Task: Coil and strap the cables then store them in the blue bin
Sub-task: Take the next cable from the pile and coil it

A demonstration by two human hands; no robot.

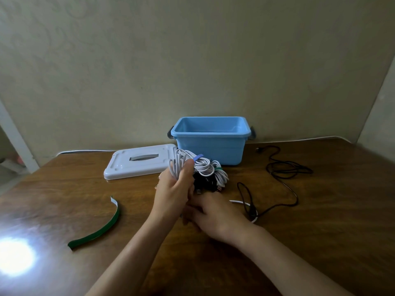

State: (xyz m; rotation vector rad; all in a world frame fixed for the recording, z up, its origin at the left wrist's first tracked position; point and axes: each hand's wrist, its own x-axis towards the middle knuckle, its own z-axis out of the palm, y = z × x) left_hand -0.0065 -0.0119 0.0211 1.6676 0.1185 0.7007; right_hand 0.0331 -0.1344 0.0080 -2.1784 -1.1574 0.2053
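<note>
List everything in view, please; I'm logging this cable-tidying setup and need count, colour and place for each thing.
bin: one, blue, open, at the table's far edge by the wall.
lid: one, white with grey handle, flat on the table left of the bin.
strap: one, green, loose and curved, on the table's left side.
coiled cables: a heap, white and black, some strapped, in front of the bin.
loose cable: one, black, uncoiled, on the table's right side.
table: one, brown wood.
hands: left hand grips a white cable coil; right hand lies low beside it, its grip unclear.
</note>
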